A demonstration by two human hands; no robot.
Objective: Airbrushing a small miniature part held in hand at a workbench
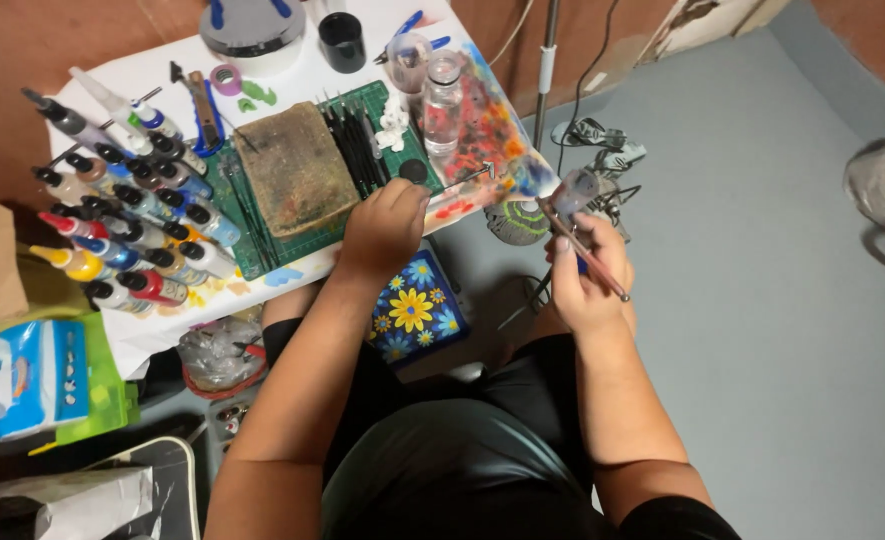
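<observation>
My right hand (587, 275) grips an airbrush (584, 240) with a small cup at its upper end, held over the grey floor beside the table. My left hand (387, 225) rests on the table's front edge with its fingers curled; a small black cap (413, 170) lies at its fingertips. Just left of that hand a brown stained pad (294, 165) lies on a green cutting mat (262, 255). A row of black brushes (354, 145) lies on the mat above my left hand. A clear glass bottle (443, 105) stands on a paint-stained sheet (487, 130).
Several paint dropper bottles (127, 215) fill a rack at the table's left. A black cup (342, 42) and a grey round device (252, 25) stand at the back. A blue box with painted flowers (417, 310) sits under the table edge. A tissue pack (27, 375) lies lower left.
</observation>
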